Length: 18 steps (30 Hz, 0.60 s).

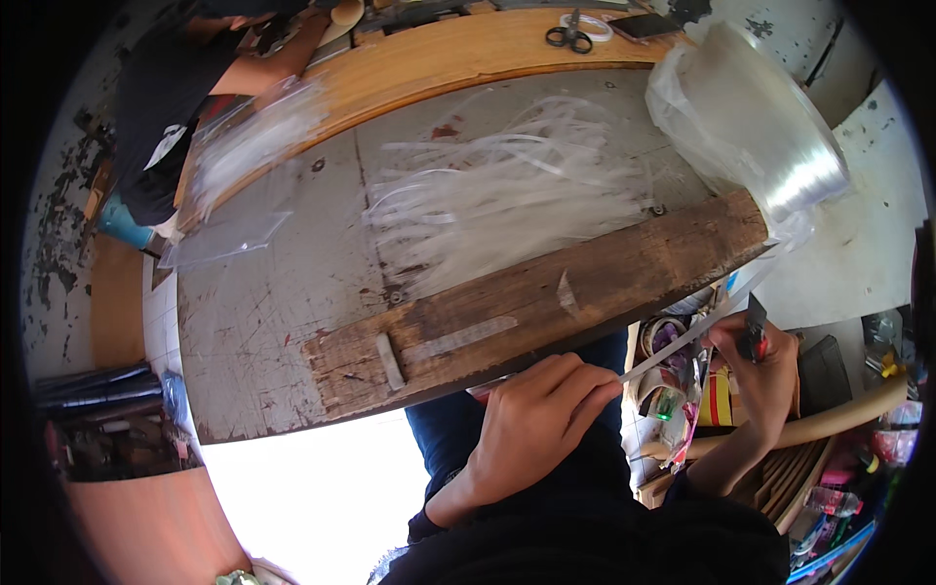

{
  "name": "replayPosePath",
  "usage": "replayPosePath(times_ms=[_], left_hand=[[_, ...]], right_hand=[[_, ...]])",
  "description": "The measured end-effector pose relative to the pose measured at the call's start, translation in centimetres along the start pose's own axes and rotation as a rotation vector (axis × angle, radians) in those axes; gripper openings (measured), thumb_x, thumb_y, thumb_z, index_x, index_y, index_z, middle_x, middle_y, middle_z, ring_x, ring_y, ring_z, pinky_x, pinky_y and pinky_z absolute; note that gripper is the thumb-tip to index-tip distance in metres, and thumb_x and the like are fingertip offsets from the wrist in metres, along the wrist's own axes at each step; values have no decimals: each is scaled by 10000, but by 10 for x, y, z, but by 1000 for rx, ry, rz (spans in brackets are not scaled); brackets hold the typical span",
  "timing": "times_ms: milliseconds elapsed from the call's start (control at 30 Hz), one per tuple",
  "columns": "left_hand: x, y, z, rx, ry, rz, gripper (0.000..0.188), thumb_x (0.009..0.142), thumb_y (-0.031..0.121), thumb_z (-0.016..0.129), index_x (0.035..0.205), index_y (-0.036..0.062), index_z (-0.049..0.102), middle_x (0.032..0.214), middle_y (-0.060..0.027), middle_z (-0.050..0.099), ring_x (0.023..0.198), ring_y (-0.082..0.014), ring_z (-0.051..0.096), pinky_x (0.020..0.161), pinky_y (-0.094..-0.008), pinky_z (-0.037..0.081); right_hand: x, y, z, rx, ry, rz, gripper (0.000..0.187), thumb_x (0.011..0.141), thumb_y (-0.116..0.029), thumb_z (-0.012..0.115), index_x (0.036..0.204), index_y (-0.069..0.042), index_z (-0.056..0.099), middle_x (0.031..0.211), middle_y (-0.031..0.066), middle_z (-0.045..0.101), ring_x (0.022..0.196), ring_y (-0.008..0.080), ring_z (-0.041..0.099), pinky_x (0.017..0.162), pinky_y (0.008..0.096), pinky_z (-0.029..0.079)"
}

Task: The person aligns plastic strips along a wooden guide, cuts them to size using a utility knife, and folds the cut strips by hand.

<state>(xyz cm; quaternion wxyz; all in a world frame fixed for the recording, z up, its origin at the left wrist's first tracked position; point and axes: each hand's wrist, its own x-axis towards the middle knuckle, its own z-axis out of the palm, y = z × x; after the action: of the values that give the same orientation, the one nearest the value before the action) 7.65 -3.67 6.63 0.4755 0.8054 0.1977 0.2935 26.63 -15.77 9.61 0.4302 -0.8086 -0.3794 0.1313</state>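
Observation:
Between finger and thumb, my left hand (541,419) pinches the end of a narrow translucent plastic strip (673,346), just off the table's front edge. The strip slants up to the right, toward a big roll of clear plastic (770,122). My right hand (765,375) is closed on a cutter knife (754,341) with a red and black handle. Its blade points up, close beside the strip; whether the right fingers also touch the strip I cannot tell. A worn wooden plank (634,261) lies along the table's front edge, with a short pale piece fixed across its left end.
Loose clear strips (507,185) are heaped on the grey scratched table (263,341). Scissors (570,37) and a dark phone (643,26) rest on a long wooden board (458,51) behind. Another person (166,107) works at the far left. Cluttered items and a curved tube (829,414) sit below right.

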Motion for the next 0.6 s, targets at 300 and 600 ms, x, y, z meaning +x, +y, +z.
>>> replayPosePath(times_ms=[300,600], left_hand=[[-20,3,-21,349,231,93,109,685,85,721,726,43,628,640,-47,559,535,-179,544,465,-290,411],[-36,-7,-57,492,330,208,141,723,186,702,811,89,651,787,-1,626,674,-125,576,690,-276,415]], right_hand=[[18,-76,16,-358,-346,-485,346,580,-7,745,901,-33,620,934,68,562,596,181,560,516,299,439],[35,-73,34,-262,-743,-493,192,669,-40,686,844,-61,609,750,97,612,693,272,605,612,345,463]])
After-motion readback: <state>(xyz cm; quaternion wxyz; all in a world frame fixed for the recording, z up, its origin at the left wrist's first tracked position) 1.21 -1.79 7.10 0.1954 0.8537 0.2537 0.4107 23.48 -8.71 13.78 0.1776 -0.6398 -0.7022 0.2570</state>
